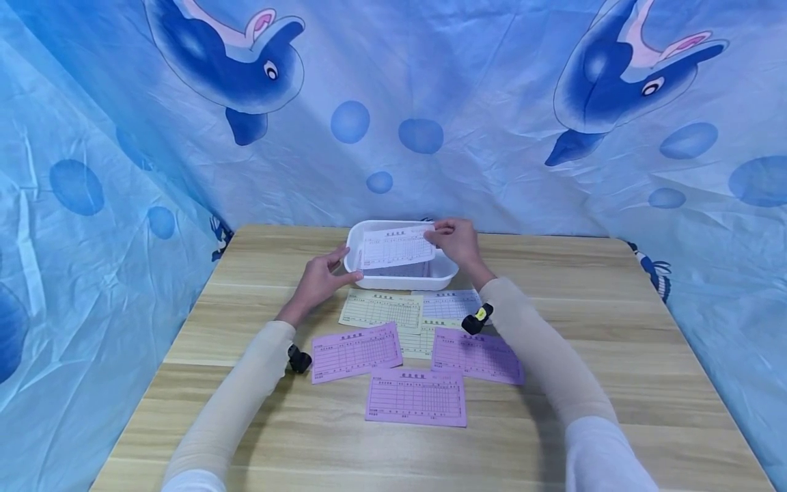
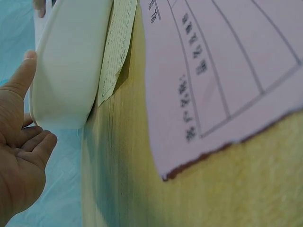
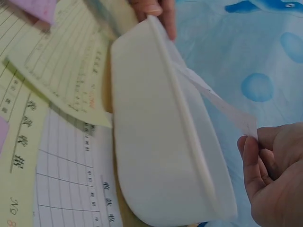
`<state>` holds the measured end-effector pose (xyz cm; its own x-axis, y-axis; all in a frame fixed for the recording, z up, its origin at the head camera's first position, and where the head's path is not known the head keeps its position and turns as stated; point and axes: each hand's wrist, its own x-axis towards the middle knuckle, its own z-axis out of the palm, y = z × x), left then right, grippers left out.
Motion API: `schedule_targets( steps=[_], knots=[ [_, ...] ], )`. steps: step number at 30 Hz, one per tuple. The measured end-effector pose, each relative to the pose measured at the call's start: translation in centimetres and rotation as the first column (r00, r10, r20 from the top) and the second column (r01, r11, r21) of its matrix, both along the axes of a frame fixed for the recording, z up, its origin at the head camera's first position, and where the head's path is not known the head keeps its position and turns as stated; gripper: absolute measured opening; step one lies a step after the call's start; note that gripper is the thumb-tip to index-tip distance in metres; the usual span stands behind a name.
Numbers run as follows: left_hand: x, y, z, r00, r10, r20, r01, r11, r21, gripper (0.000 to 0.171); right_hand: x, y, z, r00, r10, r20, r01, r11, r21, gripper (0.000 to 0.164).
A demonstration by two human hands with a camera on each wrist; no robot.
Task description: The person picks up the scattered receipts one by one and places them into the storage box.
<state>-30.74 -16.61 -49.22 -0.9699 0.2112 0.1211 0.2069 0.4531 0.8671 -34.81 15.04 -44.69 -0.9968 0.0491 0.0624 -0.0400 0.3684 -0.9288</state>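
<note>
My right hand [image 1: 458,242] pinches a white receipt slip [image 1: 396,247] by its upper right corner. The slip is tilted over a white plastic tub [image 1: 402,283], its lower left part within the rim. At the tub's left end, my left hand [image 1: 318,279] grips the rim. In the left wrist view, the thumb of the left hand [image 2: 21,142] lies against the tub's side, its fingers around the end. The right wrist view shows the slip [image 3: 222,106] pinched between thumb and fingers, edge-on. Something bluish lies inside the tub, mostly hidden by the slip.
Before the tub lie two overlapping yellow receipt slips [image 1: 381,311] and a white one [image 1: 449,303], partly under the right wrist. Nearer are a left purple slip [image 1: 356,352], a right one [image 1: 479,357] and a front one [image 1: 416,398]. A blue dolphin-print curtain [image 1: 393,171] hangs behind the wooden table [image 1: 615,328].
</note>
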Motion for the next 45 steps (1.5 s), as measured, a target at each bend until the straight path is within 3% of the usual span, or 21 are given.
schedule_targets(
  steps=[23, 29, 37, 45],
  knots=[
    [-0.2, 0.0, -0.1, 1.0, -0.009, -0.012, 0.009, 1.0, -0.002, 0.086, -0.8, -2.1, -1.9, 1.0, 0.024, -0.015, -0.022, 0.992, 0.123, 0.025],
    [-0.2, -0.1, 0.0, 1.0, -0.005, -0.006, 0.004, 1.0, -0.012, 0.087, -1.2, -1.5, -1.8, 0.998, 0.043, -0.047, -0.038, 0.995, 0.092, 0.023],
    [-0.3, -0.2, -0.1, 1.0, -0.009, -0.017, 0.008, 1.0, -0.012, 0.088, -0.4, 0.0, 0.0, 0.993, 0.085, -0.084, -0.088, 0.995, -0.037, 0.032],
    [-0.3, -0.2, -0.1, 1.0, -0.005, -0.002, 0.005, 1.0, -0.01, 0.089, 2.5, 2.1, 2.7, 0.978, 0.135, -0.161, -0.151, 0.984, -0.091, 0.035]
  ],
)
